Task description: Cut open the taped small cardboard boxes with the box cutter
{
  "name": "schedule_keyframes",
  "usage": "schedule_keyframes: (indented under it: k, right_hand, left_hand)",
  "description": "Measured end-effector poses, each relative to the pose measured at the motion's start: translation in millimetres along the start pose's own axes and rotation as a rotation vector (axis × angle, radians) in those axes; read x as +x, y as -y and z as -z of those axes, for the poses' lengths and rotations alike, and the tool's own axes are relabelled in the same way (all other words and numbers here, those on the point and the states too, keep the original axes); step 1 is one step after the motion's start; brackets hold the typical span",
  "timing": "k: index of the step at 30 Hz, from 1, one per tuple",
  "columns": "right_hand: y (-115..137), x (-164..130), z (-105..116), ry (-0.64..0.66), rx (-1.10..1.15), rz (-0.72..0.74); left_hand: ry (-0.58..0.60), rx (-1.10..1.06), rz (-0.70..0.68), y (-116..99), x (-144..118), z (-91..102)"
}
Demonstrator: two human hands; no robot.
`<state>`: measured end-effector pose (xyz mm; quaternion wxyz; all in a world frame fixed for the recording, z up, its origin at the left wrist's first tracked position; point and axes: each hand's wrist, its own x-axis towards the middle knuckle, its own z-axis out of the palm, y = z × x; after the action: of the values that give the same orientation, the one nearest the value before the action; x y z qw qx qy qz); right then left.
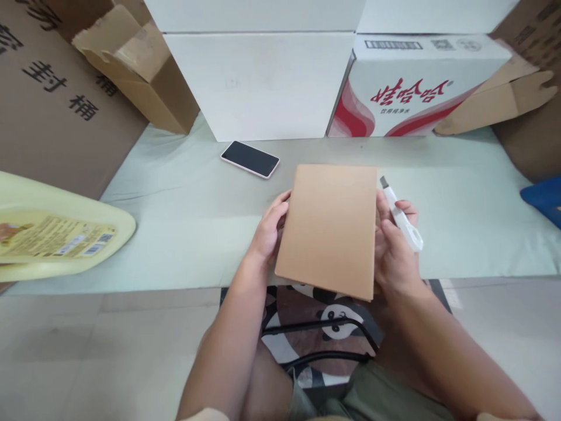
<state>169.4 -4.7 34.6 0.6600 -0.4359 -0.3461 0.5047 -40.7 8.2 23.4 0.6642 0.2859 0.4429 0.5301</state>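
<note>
A flat-faced brown cardboard box point(328, 228) is held up over the front edge of the table, tilted toward me. My left hand point(269, 227) grips its left side, thumb at the edge and the other fingers partly hidden behind it. At the right side, my right hand point(397, 248) is closed around a white utility knife point(398, 215), whose grey tip points up and away from me. Part of this hand also lies against the box's right edge; whether it bears the box's weight I cannot tell.
A phone point(250, 159) lies on the pale green tablecloth point(184, 234). White cartons point(267, 88) and a red-and-white carton point(407, 88) stand behind. Opened cardboard boxes point(144, 70) flank them. A yellow bottle point(65, 228) is at left, a blue object point(543, 199) at right.
</note>
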Motion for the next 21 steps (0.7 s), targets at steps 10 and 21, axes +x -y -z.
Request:
schedule_keyframes:
  k: [10,21]
  right_hand:
    - [27.6,17.5,4.4,-0.282,0.018,0.069]
    - [37.4,25.5,13.7,-0.358,0.027,0.161]
  left_hand:
    - [0.319,0.562,-0.291,-4.3,-3.6,17.3]
    - [0.416,1.027,-0.299,-17.0,-19.9,-1.5]
